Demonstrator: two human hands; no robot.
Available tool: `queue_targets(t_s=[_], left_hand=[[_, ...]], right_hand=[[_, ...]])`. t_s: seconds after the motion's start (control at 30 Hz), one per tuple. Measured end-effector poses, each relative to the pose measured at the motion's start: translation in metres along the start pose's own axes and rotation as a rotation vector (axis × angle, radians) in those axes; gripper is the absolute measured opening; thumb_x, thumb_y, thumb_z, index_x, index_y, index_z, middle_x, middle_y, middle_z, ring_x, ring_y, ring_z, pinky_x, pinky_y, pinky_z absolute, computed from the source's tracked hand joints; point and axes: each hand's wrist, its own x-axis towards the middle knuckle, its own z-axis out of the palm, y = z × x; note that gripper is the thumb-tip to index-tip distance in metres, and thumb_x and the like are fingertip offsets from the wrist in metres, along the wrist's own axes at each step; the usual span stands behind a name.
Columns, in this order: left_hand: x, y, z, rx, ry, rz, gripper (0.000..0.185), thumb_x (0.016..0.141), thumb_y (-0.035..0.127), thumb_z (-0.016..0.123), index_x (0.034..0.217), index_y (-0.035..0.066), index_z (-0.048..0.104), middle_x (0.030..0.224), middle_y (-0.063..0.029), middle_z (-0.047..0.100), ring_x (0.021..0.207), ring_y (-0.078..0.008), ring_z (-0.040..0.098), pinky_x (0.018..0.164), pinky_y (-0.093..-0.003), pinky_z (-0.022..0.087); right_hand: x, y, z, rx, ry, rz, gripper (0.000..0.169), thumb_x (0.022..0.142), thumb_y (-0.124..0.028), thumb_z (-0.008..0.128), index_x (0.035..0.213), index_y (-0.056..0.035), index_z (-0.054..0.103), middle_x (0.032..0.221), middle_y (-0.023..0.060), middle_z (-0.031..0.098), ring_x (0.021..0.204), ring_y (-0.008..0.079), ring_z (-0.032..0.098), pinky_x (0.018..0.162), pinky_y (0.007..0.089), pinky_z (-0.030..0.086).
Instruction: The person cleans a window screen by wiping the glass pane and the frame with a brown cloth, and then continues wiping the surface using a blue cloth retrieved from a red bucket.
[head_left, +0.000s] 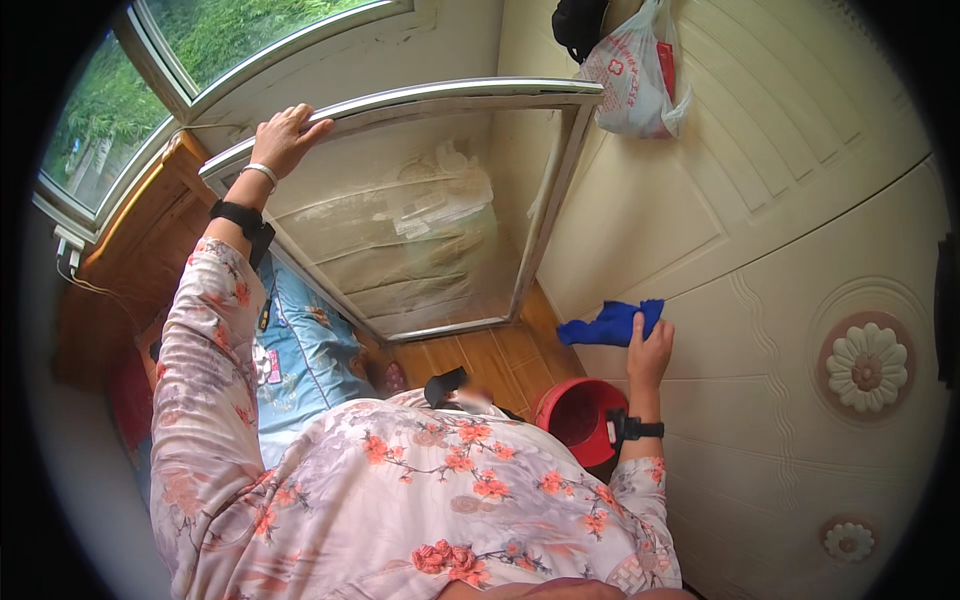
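Observation:
A framed glass window sash (559, 191) with a light metal frame stands upright and tilted before me, its glass smudged and bearing a pale patch. My left hand (286, 137) grips its top rail near the left corner. Over to the right, away from the frame, my right hand (649, 352) pinches a bunched blue cloth (609, 324) between thumb and fingers. Below that hand a red plastic bucket (551, 409) sits on the floor, partly hidden by my forearm and clothing.
A light panelled wall or door (697, 262) rises close on the right, with a plastic bag (637, 82) hanging high on it. At left are a wooden headboard (150, 232), a bed with blue bedding (307, 337) and windows. Brown tiles (480, 360) cover the floor.

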Motion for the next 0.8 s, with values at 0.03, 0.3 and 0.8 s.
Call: queue_targets(t_s=[0.03, 0.3, 0.8], left_hand=[[0.005, -0.003, -0.003, -0.062, -0.057, 0.032, 0.055, 0.083, 0.061, 0.046, 0.093, 0.007, 0.055, 0.088, -0.0136, 0.06, 0.088, -0.0321, 0.057, 0.071, -0.039, 0.044], [0.013, -0.006, -0.008, -0.075, -0.093, 0.166, 0.051, 0.087, 0.057, 0.043, 0.083, 0.007, 0.049, 0.075, -0.0147, 0.059, 0.077, -0.0356, 0.058, 0.063, -0.0422, 0.044], [0.036, 0.005, 0.009, -0.188, -0.026, 0.29, 0.04, 0.09, 0.047, 0.046, 0.088, 0.007, 0.054, 0.075, -0.0109, 0.058, 0.073, -0.0302, 0.058, 0.062, -0.038, 0.045]], right_hand=[[0.024, -0.018, -0.001, 0.161, 0.043, 0.103, 0.041, 0.09, -0.032, 0.055, 0.11, 0.0035, 0.055, 0.11, 0.0186, 0.058, 0.101, 0.0314, 0.055, 0.09, 0.0353, 0.042], [0.18, -0.193, 0.075, 1.781, 0.593, 0.083, 0.056, 0.091, -0.042, 0.05, 0.12, 0.0062, 0.048, 0.116, 0.0128, 0.055, 0.1, 0.0198, 0.054, 0.09, 0.0308, 0.042], [0.066, -0.349, 0.222, 0.987, -0.281, -0.826, 0.007, 0.073, -0.011, 0.066, 0.075, -0.0051, 0.061, 0.071, 0.009, 0.062, 0.065, 0.0234, 0.059, 0.062, 0.0301, 0.048]])
